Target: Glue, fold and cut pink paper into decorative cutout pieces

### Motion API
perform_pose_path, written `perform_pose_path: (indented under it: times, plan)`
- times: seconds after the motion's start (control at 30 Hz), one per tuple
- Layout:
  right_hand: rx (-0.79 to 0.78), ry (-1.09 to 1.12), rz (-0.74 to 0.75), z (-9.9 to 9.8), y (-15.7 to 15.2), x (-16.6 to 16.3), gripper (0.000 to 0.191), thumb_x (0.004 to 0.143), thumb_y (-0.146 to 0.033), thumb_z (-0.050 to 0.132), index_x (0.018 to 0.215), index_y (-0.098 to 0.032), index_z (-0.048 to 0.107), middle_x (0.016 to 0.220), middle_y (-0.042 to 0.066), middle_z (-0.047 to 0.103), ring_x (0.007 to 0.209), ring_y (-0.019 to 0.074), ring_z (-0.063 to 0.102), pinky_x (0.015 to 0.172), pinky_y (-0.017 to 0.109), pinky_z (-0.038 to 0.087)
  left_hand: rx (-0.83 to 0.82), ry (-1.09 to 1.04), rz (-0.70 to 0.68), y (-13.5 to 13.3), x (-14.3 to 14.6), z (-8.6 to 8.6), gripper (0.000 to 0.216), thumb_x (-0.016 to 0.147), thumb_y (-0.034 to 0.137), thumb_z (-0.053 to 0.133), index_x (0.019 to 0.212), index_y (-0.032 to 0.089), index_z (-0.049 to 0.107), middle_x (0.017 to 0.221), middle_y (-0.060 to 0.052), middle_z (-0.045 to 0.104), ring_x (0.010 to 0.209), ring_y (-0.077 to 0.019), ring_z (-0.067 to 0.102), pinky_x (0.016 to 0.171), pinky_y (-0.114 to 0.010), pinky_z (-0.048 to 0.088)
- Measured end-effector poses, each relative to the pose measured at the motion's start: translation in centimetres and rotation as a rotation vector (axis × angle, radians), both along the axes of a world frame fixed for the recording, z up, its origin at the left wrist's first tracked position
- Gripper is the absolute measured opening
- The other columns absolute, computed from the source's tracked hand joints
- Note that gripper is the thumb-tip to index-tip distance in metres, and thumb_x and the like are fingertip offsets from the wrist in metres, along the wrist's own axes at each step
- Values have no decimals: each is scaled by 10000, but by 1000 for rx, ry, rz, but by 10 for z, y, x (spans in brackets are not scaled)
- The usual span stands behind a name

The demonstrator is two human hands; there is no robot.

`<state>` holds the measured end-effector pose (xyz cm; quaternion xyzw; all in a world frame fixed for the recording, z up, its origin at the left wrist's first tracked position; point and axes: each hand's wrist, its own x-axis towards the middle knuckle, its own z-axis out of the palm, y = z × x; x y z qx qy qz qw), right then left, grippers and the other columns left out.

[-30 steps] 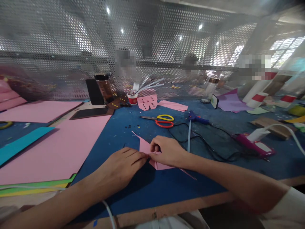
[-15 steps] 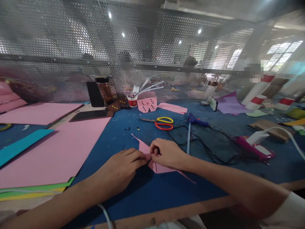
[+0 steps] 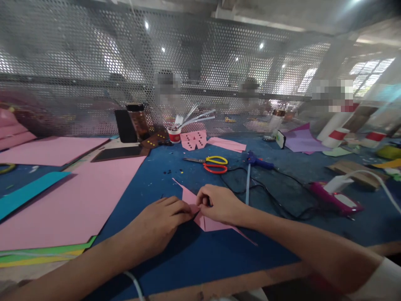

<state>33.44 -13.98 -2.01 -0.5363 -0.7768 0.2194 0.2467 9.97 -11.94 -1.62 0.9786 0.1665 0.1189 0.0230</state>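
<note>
A pink paper cut-out (image 3: 189, 195) with pointed wings lies on the blue table mat (image 3: 219, 251) in front of me. My left hand (image 3: 156, 223) rests on the mat with its fingertips pinched on the paper's middle. My right hand (image 3: 219, 205) meets it from the right, fingers curled and pinching the same spot. Both hands cover the centre of the paper; only its upper left tip and lower right edge show.
Scissors (image 3: 210, 163) with yellow and red handles lie behind the hands, next to a blue glue gun (image 3: 258, 161) with black cable. A large pink sheet (image 3: 72, 200) lies left. A pink glue gun (image 3: 333, 197) sits right. A perforated metal screen (image 3: 200, 71) backs the table.
Both hands stay pinched on the pink paper. The left fingers have curled in a little. The view has tilted slightly; nothing else moved.
</note>
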Motion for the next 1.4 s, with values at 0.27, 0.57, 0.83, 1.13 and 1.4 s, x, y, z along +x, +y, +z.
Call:
perform_pose_path:
  times: [0.27, 0.57, 0.83, 1.13, 1.4]
  plan:
    - [-5, 7, 6, -1, 0, 1, 172, 726, -145, 606, 870, -222, 663, 801, -35, 653, 713, 110, 569, 630, 217, 361, 64, 18, -36, 1, -4, 2, 410, 907, 46, 402, 1212, 203, 626, 1238, -52, 674, 1048, -218, 616, 889, -373, 472]
    - [-11, -16, 36, 2, 1, 2, 187, 745, -125, 605, 895, -213, 673, 836, -29, 659, 705, 103, 558, 644, 217, 367, 62, 39, -8, 0, -7, 4, 348, 965, 92, 368, 1169, 213, 622, 1139, -55, 693, 958, -200, 642, 846, -358, 486]
    - [42, -87, -80, 9, 0, 11, 52, 848, -221, 617, 884, -205, 651, 812, -21, 637, 706, 112, 561, 633, 236, 350, 10, -117, -10, 5, -10, 3, 285, 963, 73, 386, 1025, 203, 632, 1053, -36, 703, 946, -172, 635, 835, -324, 463]
    - [-4, -118, -47, 12, -4, 12, 154, 849, -362, 698, 844, -213, 659, 849, -18, 630, 753, 123, 578, 655, 241, 363, -43, -215, 170, 11, -9, 5, 291, 935, 79, 398, 901, 202, 659, 922, -19, 701, 879, -165, 626, 812, -308, 451]
    - [15, -181, -104, 15, -8, 9, 185, 871, -401, 675, 845, -219, 679, 856, -6, 649, 735, 130, 590, 640, 252, 357, -77, -270, 302, 15, -11, 6, 250, 895, 105, 440, 906, 211, 666, 985, -7, 706, 941, -168, 639, 865, -300, 459]
